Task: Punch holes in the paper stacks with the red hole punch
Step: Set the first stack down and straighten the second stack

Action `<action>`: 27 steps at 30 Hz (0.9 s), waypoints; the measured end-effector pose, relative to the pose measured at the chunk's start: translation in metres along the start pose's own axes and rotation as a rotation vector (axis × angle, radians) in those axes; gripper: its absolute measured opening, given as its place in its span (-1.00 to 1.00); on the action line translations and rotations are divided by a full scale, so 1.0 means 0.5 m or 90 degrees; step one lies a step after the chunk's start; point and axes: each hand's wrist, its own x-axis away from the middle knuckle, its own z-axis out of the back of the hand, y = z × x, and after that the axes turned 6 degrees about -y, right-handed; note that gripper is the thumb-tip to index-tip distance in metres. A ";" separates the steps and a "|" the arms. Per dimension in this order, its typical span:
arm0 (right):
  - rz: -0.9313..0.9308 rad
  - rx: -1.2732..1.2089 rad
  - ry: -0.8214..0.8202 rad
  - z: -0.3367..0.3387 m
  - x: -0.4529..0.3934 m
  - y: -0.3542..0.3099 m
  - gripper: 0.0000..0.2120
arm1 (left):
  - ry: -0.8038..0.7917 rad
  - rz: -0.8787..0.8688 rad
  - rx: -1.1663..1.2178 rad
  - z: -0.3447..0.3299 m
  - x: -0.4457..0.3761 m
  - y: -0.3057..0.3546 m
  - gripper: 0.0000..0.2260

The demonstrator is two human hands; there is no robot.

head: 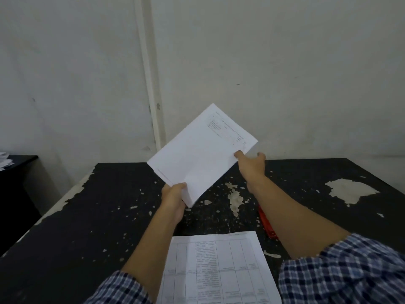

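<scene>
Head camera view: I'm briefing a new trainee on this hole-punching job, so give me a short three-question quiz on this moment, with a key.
1. True or false: the lifted paper stack is held by both hands.
2. Where is the red hole punch? A) in the left hand B) on the table, partly hidden by the right forearm C) on top of the printed sheets
3. Fill in: the sheets lying nearest the person show a printed ____.

Key: 1 true, the right hand grips the far corner and the left hand the near one; 2 B; 3 table (grid).
</scene>
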 end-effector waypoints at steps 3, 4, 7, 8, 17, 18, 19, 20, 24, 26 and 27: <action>-0.066 -0.101 -0.123 -0.017 0.021 0.029 -0.60 | 0.022 0.014 0.038 -0.035 0.026 -0.024 -0.57; -0.052 -0.105 -0.137 -0.023 0.029 0.037 -0.76 | 0.029 0.020 0.050 -0.046 0.035 -0.032 -0.57; -0.011 -0.137 -0.126 -0.043 0.043 0.051 -0.88 | 0.034 0.043 0.094 -0.079 0.066 -0.052 -0.58; -0.003 -0.146 -0.114 -0.044 0.046 0.050 -0.88 | 0.028 0.052 0.113 -0.087 0.076 -0.057 -0.59; 0.005 -0.020 -0.188 0.054 0.001 0.011 -0.76 | -0.137 0.056 0.164 -0.017 0.074 0.046 -0.55; -0.004 0.002 -0.204 0.066 0.000 0.007 -0.75 | -0.165 0.073 0.151 -0.004 0.066 0.063 -0.50; -0.012 0.024 -0.220 0.076 -0.001 0.005 -0.75 | -0.192 0.088 0.116 0.006 0.059 0.077 -0.49; -0.018 0.043 -0.238 0.084 0.000 0.003 -0.75 | -0.213 0.100 0.057 0.010 0.054 0.088 -0.49; -0.013 0.113 -0.298 0.101 0.013 0.003 -0.75 | -0.240 0.076 -0.240 -0.011 0.048 0.093 -0.67; -0.020 0.141 -0.310 0.101 0.022 0.005 -0.76 | -0.233 0.047 -0.306 -0.026 0.047 0.085 -0.69; -0.020 0.156 -0.314 0.101 0.023 0.007 -0.75 | -0.223 0.037 -0.321 -0.032 0.049 0.082 -0.67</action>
